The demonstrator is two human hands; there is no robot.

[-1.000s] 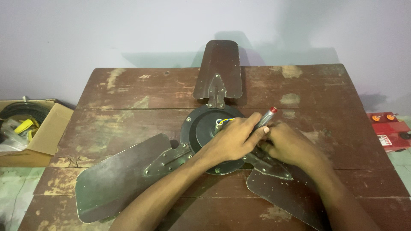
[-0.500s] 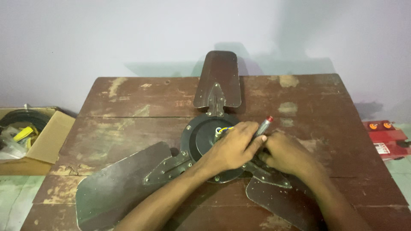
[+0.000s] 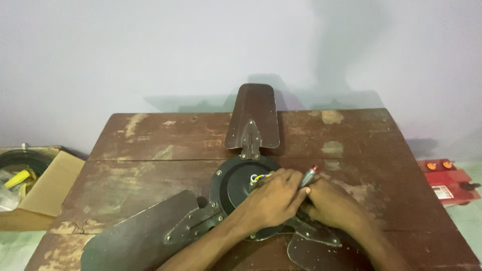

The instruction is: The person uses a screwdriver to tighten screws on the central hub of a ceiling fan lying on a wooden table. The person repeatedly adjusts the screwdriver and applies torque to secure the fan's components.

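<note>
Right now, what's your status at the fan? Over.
Left hand and right hand both closed on the screwdriver. Tip hidden at the fan motor. Fan flat on table. Nothing in the way.

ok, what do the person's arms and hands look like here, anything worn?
Both forearms are bare as far as the frame shows: no sleeves in view. The left hand and right hand wear no gloves. No rings, watch or bands are visible on the fingers or wrists, though the hands overlap, so part of each is hidden.
</note>
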